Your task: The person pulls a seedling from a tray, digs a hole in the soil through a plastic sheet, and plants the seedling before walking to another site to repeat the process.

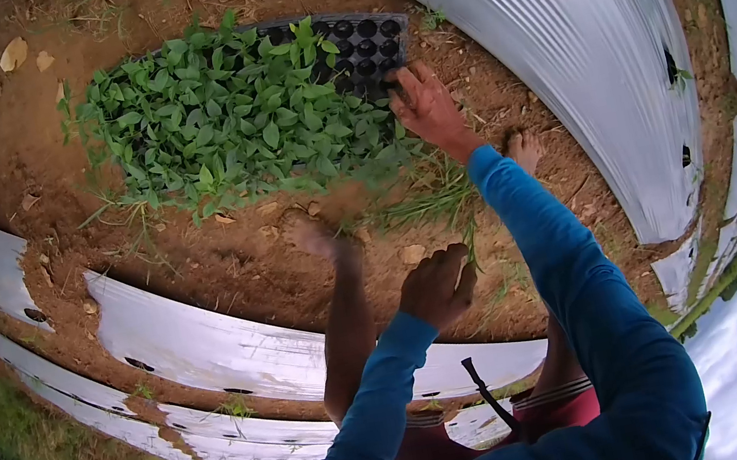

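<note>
A black seedling tray (389, 29) lies on the brown soil, its left and middle part covered by leafy green seedlings (241, 124). Round cells without plants show at its right end. My right hand (433, 112) is at the tray's lower right edge, fingers curled over the rim; their tips are partly hidden. Lower down, between my legs, my left hand (439, 287) is closed, palm turned away. A thin green stem (472, 246) shows at its fingertips, and whether the hand pinches it is hard to make out.
Silver plastic mulch (541, 32) with dark holes covers a bed on the right; another mulched bed (212, 346) runs along the lower left. My bare feet (527, 150) are on the soil below the tray. Loose grass (427, 198) and dry leaves (13, 54) lie around.
</note>
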